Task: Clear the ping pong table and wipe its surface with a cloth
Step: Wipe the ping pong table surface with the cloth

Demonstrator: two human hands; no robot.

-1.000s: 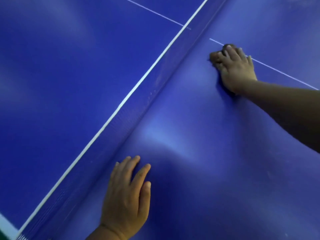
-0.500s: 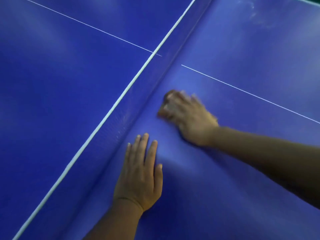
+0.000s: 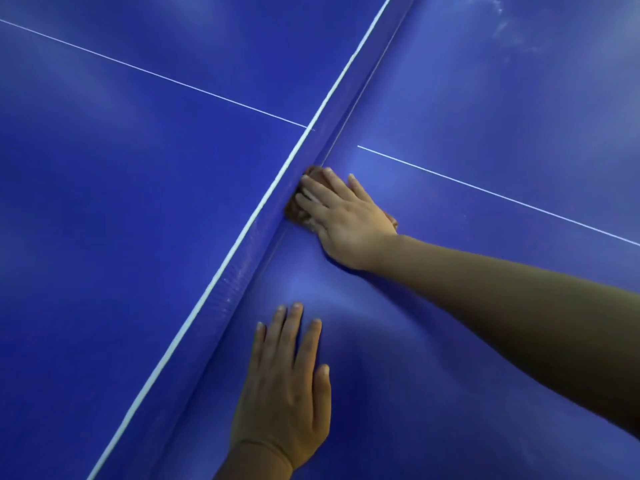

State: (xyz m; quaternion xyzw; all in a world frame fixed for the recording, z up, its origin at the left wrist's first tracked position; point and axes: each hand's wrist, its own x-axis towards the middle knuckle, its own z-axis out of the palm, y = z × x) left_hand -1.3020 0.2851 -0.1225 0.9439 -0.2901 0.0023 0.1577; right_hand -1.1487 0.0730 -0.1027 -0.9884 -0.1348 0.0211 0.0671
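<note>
The blue ping pong table [image 3: 485,109] fills the view, and the near half lies under my hands. A brownish cloth [image 3: 293,212] is bunched against the foot of the net [image 3: 242,268]. My right hand [image 3: 346,216] lies on top of the cloth, its extended fingers pressing it down, and most of the cloth is hidden beneath the hand. My left hand [image 3: 287,382] rests flat on the table nearer to me, fingers straight and holding nothing.
The net's white top band [image 3: 221,271] runs diagonally from lower left to upper right. A thin white centre line [image 3: 485,190] crosses the near half, and another [image 3: 156,76] crosses the far half. Pale smudges [image 3: 502,27] mark the surface at the top right.
My right hand has slid the cloth along the net towards me and up against the net's foot. My left hand has stayed flat on the table.
</note>
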